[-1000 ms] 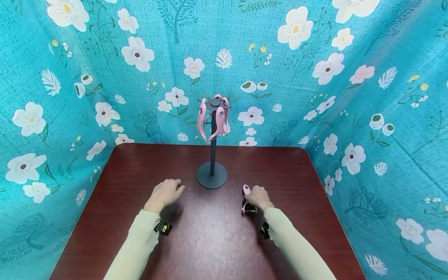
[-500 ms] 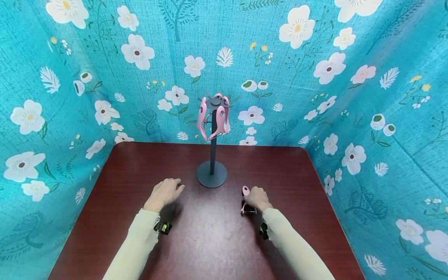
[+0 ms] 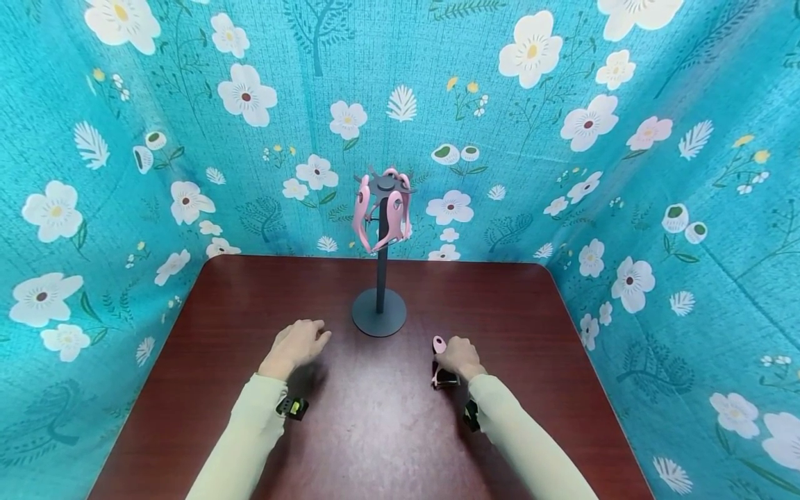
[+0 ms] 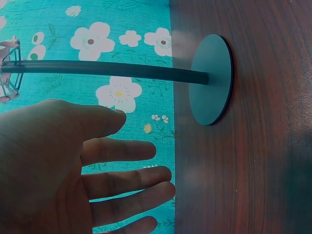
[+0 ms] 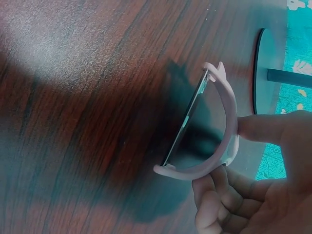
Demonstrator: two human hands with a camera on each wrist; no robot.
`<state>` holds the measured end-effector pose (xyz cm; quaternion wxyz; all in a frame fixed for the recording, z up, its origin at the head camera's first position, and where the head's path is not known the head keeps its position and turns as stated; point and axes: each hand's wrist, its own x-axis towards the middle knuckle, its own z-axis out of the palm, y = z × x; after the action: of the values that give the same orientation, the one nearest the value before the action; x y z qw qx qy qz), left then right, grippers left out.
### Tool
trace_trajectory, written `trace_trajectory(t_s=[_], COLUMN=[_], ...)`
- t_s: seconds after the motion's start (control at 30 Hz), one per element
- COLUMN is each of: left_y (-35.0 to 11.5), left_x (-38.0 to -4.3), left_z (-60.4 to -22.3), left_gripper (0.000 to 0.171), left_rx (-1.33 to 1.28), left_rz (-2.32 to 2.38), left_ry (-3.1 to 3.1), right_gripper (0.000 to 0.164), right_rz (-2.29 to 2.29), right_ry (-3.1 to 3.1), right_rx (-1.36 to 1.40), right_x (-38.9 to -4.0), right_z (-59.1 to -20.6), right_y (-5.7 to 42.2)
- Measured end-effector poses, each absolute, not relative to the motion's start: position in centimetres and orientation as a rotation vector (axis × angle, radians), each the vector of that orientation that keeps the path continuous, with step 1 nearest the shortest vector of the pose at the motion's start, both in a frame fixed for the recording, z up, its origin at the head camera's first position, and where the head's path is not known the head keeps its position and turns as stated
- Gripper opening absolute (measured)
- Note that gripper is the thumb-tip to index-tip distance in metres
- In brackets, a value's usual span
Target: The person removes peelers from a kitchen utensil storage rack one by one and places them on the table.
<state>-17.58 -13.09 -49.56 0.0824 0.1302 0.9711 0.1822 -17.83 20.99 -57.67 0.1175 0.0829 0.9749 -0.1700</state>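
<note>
My right hand [image 3: 459, 355] pinches a pink Y-shaped peeler [image 5: 229, 105] between thumb and fingers, right of the stand. In the right wrist view the peeler's thin blade spans its curved frame, and its shadow falls on the table behind. The handle's holed end [image 3: 439, 344] shows past the hand in the head view; my palm hides much of the handle in the right wrist view. My left hand [image 3: 295, 347] holds nothing, with relaxed, spread fingers [image 4: 131, 148], left of the stand's base.
A dark stand [image 3: 381, 278] with a round base [image 3: 379, 323] rises at the back middle of the brown table [image 3: 262, 285]. Several pink peelers [image 3: 394, 217] hang from hooks around its top. A teal flowered curtain [image 3: 275, 173] encloses the back and sides.
My right hand and the peeler have shifted very slightly toward me, with the peeler's handle end a little lower in the head view. My left hand stays where it was.
</note>
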Motion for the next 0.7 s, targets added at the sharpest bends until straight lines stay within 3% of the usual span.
trace_trajectory(t_s=[0.7], left_y=[-12.79], left_x=[-17.57], left_z=[-49.35], left_gripper=[0.042], left_rx=[0.376], left_rz=[0.544], left_ry=[2.884], right_gripper=[0.024], right_rz=[-0.499], right_ry=[2.864], right_rx=[0.302], right_x=[-17.66], right_z=[-58.49], right_y=[20.73])
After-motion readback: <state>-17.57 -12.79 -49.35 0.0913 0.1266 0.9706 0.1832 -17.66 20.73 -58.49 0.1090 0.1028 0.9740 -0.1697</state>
